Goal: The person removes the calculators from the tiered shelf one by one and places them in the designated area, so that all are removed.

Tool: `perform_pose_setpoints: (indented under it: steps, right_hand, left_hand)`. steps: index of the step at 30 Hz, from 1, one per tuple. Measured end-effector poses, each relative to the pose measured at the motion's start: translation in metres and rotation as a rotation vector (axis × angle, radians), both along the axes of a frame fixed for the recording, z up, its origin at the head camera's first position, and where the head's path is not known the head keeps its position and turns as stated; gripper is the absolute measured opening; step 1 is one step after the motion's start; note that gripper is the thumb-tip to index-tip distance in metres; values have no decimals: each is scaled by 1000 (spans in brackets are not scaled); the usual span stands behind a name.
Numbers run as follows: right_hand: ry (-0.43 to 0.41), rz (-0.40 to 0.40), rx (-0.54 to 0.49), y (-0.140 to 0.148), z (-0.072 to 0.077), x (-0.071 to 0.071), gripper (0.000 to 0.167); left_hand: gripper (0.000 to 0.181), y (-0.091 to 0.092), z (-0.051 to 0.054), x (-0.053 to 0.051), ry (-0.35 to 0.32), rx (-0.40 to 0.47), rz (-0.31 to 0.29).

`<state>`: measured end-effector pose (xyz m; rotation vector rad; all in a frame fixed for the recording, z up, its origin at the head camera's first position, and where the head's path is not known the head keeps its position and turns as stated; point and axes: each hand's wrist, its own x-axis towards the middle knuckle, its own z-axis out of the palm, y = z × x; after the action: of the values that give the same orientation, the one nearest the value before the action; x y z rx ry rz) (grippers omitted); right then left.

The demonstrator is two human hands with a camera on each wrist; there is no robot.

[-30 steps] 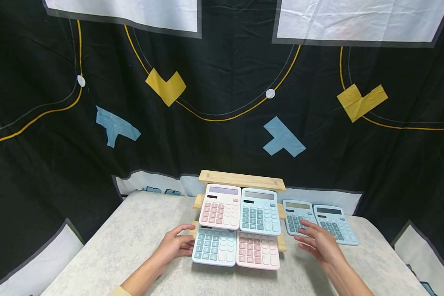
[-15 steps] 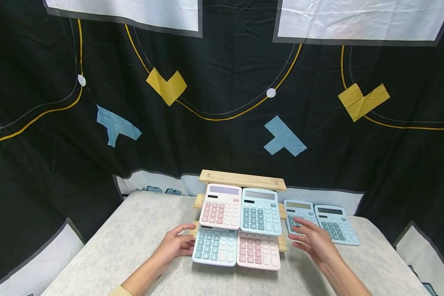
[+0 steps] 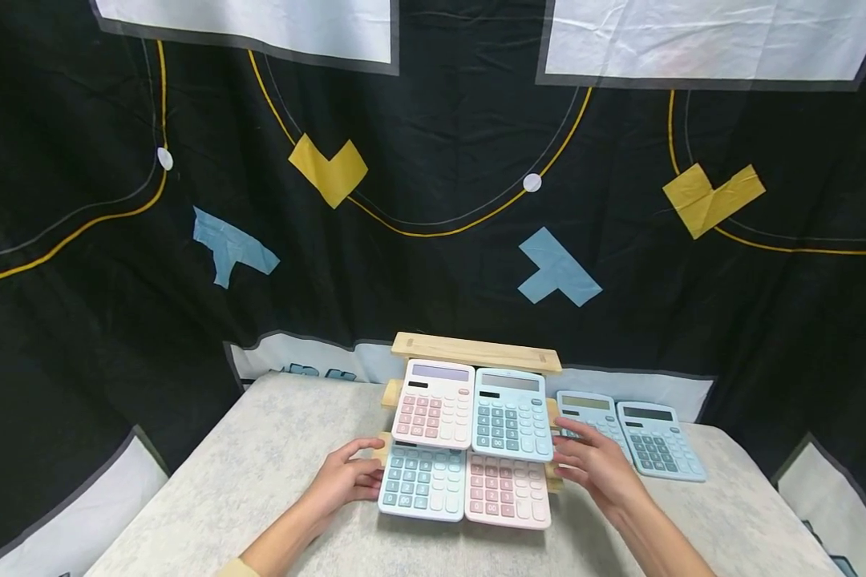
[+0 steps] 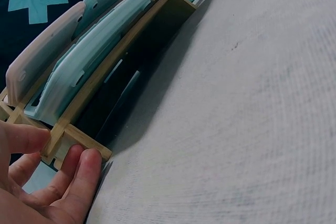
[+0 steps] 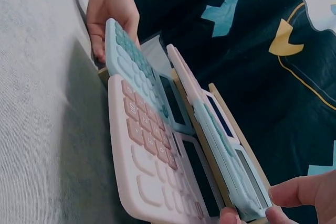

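The left hand (image 3: pixel 343 478) pinches one wooden rack's (image 3: pixel 476 353) left end on a table (image 3: pixel 260 457); the right hand's (image 3: pixel 600 466) parted fingers are at its right side, their hold unclear. Probably light and stiff, it is best gripped by its ends, since its two pink calculators (image 3: pixel 507 490) and two blue calculators (image 3: pixel 510 414) may slide. Two loose blue calculators (image 3: pixel 661 442) sit nearby.

The pale table (image 3: pixel 260 449) bears a rack (image 3: pixel 476 351) at 12 o'clock and two blue calculators (image 3: pixel 661 442) at 2 o'clock.

Left grip (image 3: pixel 345 479) pinched, right grip (image 3: pixel 603 468) curved
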<state>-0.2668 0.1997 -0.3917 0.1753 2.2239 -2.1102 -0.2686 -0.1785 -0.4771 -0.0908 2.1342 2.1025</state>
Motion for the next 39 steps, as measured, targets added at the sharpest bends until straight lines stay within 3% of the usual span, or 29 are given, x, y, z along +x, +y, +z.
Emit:
perform_pose_setpoints:
  steps: [20,39]
  right_hand:
    - [21,34,18,-12,-5,-2,62]
    - [-14,51,-102,-12,-10,-5,67]
  left_hand:
    - [46,0,0,0,-4,-6,18]
    - [46,1,-1,0,2,-6,17]
